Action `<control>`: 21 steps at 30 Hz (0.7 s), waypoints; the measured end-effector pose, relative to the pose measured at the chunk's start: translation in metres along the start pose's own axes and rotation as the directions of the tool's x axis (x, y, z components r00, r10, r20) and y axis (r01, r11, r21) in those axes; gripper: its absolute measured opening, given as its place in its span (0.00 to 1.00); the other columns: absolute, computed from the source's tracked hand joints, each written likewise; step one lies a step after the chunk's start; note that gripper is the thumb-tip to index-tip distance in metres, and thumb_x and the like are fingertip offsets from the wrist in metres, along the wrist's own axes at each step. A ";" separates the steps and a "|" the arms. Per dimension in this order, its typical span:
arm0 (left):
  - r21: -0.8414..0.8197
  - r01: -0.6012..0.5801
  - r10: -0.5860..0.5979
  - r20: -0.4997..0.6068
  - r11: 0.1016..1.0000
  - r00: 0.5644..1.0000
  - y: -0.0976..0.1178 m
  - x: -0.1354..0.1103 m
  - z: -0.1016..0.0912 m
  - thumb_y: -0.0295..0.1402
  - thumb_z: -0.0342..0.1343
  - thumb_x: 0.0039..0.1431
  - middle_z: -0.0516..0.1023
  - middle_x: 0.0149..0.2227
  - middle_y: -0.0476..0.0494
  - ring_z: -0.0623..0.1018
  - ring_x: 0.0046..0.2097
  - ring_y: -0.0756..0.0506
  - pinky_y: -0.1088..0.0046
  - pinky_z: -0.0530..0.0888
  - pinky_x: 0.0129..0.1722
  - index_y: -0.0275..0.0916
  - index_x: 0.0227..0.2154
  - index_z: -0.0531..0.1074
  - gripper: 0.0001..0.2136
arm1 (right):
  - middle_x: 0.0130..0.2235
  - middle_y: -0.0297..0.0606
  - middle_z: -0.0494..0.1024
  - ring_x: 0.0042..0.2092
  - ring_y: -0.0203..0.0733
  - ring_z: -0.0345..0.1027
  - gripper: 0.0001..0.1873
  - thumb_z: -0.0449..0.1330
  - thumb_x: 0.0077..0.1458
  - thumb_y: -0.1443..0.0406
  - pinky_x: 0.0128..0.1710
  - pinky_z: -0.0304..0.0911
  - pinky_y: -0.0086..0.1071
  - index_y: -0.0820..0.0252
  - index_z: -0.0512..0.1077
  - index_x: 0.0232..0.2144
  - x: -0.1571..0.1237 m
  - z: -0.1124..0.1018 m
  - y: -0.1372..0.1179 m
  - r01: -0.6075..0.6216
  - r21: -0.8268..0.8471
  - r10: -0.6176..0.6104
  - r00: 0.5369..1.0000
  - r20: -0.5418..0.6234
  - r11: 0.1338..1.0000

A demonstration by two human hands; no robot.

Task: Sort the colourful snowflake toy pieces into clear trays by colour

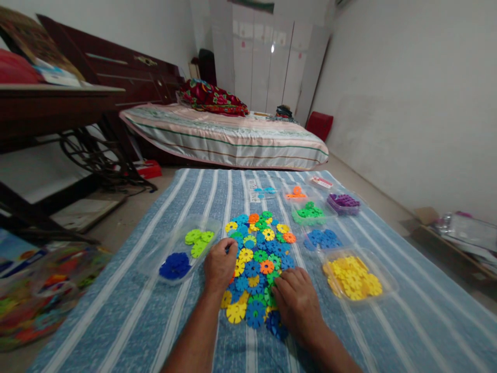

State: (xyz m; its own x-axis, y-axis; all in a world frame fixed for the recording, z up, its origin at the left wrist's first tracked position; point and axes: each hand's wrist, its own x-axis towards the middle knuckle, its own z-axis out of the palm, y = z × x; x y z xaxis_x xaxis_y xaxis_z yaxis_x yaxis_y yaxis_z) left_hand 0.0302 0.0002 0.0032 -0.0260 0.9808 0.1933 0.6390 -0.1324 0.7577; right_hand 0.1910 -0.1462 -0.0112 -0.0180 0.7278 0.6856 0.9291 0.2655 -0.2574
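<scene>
Now our left hand (219, 265): curled at disc pile (252, 268), grip unclear
Our right hand (297, 298): touching it, grip unclear

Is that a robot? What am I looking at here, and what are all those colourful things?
No robot here! These are a person's own bare hands, seen from a camera worn on their head, looking forward and down. The left hand and right hand are at either side of a pile of colourful notched discs on a striped cloth. Around it, clear containers hold sorted colours, like yellow discs and purple discs. The fingers are curled, so I can't tell whether either hand holds a disc.
</scene>
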 end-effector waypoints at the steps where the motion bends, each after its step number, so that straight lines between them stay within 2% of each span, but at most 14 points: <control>1: 0.005 0.002 -0.002 0.003 1.000 1.000 0.000 0.000 0.000 0.38 0.51 0.54 0.81 0.33 0.47 0.78 0.38 0.45 0.72 0.72 0.40 0.43 0.31 0.77 0.11 | 0.30 0.38 0.72 0.38 0.43 0.66 0.09 0.52 0.61 0.70 0.45 0.61 0.40 0.57 0.69 0.31 0.000 -0.002 -0.001 0.012 0.006 -0.012 1.000 0.005 1.000; 8: 0.024 0.003 -0.004 0.016 1.000 1.000 0.002 -0.001 -0.001 0.38 0.50 0.55 0.81 0.34 0.47 0.78 0.38 0.45 0.72 0.72 0.40 0.43 0.32 0.77 0.11 | 0.26 0.34 0.71 0.32 0.39 0.66 0.13 0.49 0.60 0.73 0.49 0.61 0.40 0.56 0.69 0.28 0.008 -0.017 0.005 -0.046 0.005 0.046 0.998 -0.035 0.999; 11: 0.020 0.000 0.000 0.019 1.000 1.000 0.003 -0.001 0.000 0.39 0.49 0.55 0.81 0.35 0.47 0.78 0.39 0.45 0.72 0.72 0.40 0.43 0.32 0.77 0.12 | 0.25 0.34 0.72 0.30 0.38 0.67 0.14 0.50 0.62 0.69 0.43 0.63 0.35 0.56 0.70 0.26 0.019 -0.027 0.020 -0.087 0.042 0.087 0.996 -0.013 0.995; 14: 0.022 0.011 -0.011 0.023 1.000 1.000 0.003 -0.002 0.000 0.39 0.49 0.56 0.81 0.35 0.46 0.78 0.39 0.45 0.72 0.72 0.40 0.43 0.33 0.77 0.12 | 0.25 0.34 0.75 0.29 0.37 0.68 0.15 0.51 0.63 0.63 0.32 0.61 0.29 0.57 0.72 0.26 0.036 -0.037 0.038 -0.169 0.118 0.166 0.985 0.035 0.978; 17: 0.019 0.012 -0.013 0.021 1.000 1.000 0.001 -0.001 0.001 0.38 0.50 0.56 0.81 0.34 0.47 0.78 0.39 0.45 0.73 0.71 0.40 0.43 0.32 0.77 0.11 | 0.24 0.33 0.75 0.26 0.36 0.68 0.18 0.51 0.63 0.60 0.28 0.59 0.27 0.57 0.73 0.25 0.058 -0.042 0.058 -0.246 0.173 0.231 0.968 0.098 0.954; 19: 0.018 0.013 -0.013 0.023 1.000 1.000 0.000 -0.001 0.001 0.39 0.50 0.56 0.81 0.34 0.48 0.78 0.39 0.46 0.73 0.71 0.40 0.43 0.32 0.77 0.11 | 0.22 0.32 0.74 0.25 0.35 0.66 0.18 0.51 0.62 0.60 0.27 0.58 0.27 0.58 0.73 0.23 0.077 -0.044 0.074 -0.249 0.143 0.235 0.966 0.104 0.958; 21: 0.018 0.011 -0.012 0.024 1.000 1.000 0.000 -0.001 0.001 0.39 0.50 0.56 0.81 0.33 0.48 0.78 0.38 0.46 0.73 0.71 0.40 0.43 0.32 0.77 0.11 | 0.21 0.33 0.72 0.24 0.36 0.64 0.18 0.51 0.60 0.60 0.28 0.57 0.27 0.58 0.72 0.21 0.100 -0.046 0.093 -0.229 0.041 0.225 0.971 0.079 0.973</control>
State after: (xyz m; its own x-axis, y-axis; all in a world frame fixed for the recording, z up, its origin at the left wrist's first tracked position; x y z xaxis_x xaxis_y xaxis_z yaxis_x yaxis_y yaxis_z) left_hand 0.0313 -0.0005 0.0023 -0.0150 0.9854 0.1694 0.6527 -0.1187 0.7483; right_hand 0.2927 -0.0776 0.0649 0.1624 0.8165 0.5540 0.8927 0.1176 -0.4351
